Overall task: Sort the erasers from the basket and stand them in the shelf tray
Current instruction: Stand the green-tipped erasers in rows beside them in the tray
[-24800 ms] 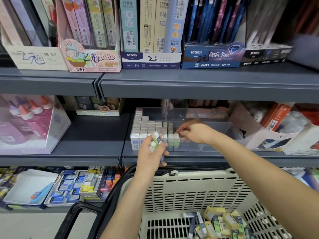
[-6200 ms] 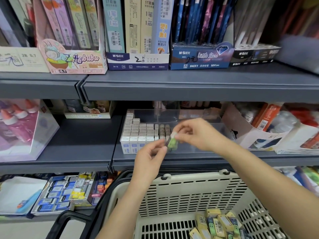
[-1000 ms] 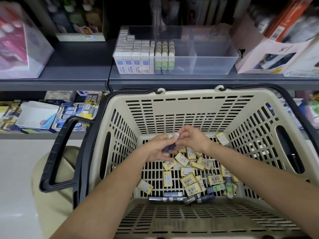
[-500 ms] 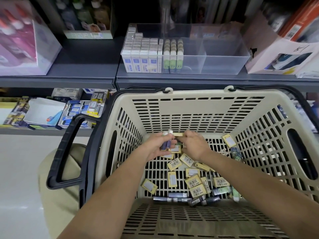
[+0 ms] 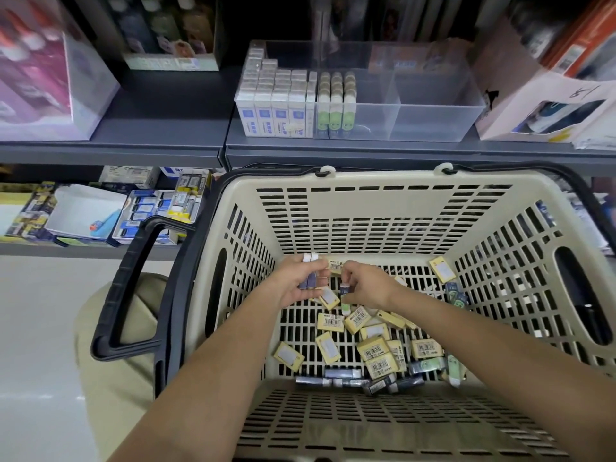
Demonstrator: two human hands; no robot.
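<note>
Head camera view, looking down into a beige basket [image 5: 383,180] parked below a grey shelf [image 5: 166,128]: both of a person's hands were inside the basket, close together near its far wall. The left hand [image 5: 296,288] was curled round two purple stick erasers [image 5: 309,276], held side by side with their white ends pointing up. The right hand [image 5: 365,288] pinched a single dark-sleeved eraser [image 5: 345,293] between thumb and fingertips, its pale green end hanging downward.

More than a dozen yellow-wrapped erasers [image 5: 330,321] lay scattered flat over the slotted floor, and about six dark stick erasers [image 5: 343,373] lay in a loose line against the near wall. Two black handles [image 5: 133,288] were folded down, one on each side.

On the shelf above stood the clear tray [image 5: 433,105]. In its left part, white-and-blue boxed erasers [image 5: 273,116] stood upright in four full columns plus one narrow column. Touching them on the right were three columns of green-faced stick erasers [image 5: 335,116], also upright.

One display box [image 5: 43,78] of pink bottles sat at the shelf's left end, and one white carton [image 5: 540,108] sat just right of the tray.
</note>
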